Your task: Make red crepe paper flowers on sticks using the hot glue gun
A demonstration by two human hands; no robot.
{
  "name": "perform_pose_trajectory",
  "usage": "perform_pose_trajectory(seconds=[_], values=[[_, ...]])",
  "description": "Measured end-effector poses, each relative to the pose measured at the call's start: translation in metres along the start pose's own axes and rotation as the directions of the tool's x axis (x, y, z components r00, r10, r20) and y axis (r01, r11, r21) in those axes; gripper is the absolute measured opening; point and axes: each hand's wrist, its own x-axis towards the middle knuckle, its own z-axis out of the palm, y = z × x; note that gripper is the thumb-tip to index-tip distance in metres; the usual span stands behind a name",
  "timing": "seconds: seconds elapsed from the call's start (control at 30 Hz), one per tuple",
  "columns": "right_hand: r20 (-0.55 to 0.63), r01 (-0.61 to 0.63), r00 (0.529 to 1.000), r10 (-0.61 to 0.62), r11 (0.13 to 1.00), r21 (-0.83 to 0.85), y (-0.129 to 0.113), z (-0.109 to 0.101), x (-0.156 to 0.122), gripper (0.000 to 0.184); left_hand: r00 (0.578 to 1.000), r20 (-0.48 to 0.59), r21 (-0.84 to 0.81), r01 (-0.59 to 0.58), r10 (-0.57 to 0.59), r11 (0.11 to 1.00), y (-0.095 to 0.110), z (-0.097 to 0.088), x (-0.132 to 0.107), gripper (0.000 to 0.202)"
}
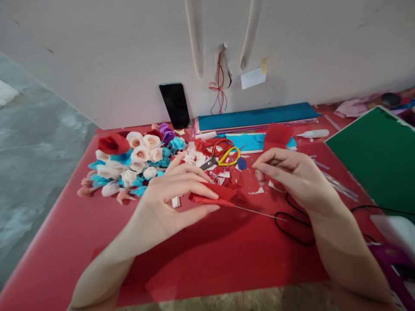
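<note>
My left hand (171, 194) pinches a folded bit of red crepe paper (214, 193) wrapped on the end of a thin wire (259, 212) that sticks out to the right over the red table (97, 233). My right hand (293, 175) hovers just right of it, fingers drawn together, holding a piece of red paper (277, 136) that stands up behind the fingers. Scissors with yellow and red handles (222, 157) lie between and behind the two hands among paper scraps.
A heap of paper roses (132, 162) in white, peach, red, blue and purple lies at the left. Blue paper sheets (256, 116), a phone (175, 105) leaning on the wall, a glue bottle (313, 134), a green sheet (376, 151) and a black cord (292, 229) surround the work area.
</note>
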Motion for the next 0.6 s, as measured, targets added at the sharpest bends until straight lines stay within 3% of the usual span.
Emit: perform_pose_trajectory(seconds=[0.2, 0.43, 0.5, 0.57, 0.6], values=[[0.002, 0.001, 1.000, -0.001, 0.998, -0.067, 0.008, -0.001, 0.002, 0.015, 1.000, 0.003, -0.040, 0.020, -0.020, 0.999, -0.001, 0.001, 0.000, 0.007], [-0.207, -0.096, 0.978, 0.018, 0.923, -0.372, 0.017, -0.001, 0.005, 0.022, 1.000, 0.001, -0.026, -0.017, 0.017, 1.000, -0.003, 0.001, 0.000, 0.009], [-0.185, -0.101, 0.983, 0.018, 0.887, -0.451, 0.022, -0.005, 0.007, 0.025, 1.000, -0.001, -0.029, -0.015, 0.015, 0.999, -0.003, 0.001, 0.000, 0.009], [-0.105, -0.084, 0.994, 0.034, 0.854, -0.514, 0.031, -0.010, 0.010, 0.011, 1.000, -0.005, -0.048, -0.002, 0.002, 0.999, -0.002, 0.001, 0.000, 0.009], [-0.056, -0.067, 0.997, 0.044, 0.840, -0.538, 0.036, -0.012, 0.011, 0.015, 1.000, -0.008, -0.055, 0.004, -0.004, 0.998, -0.002, 0.002, 0.000, 0.009]])
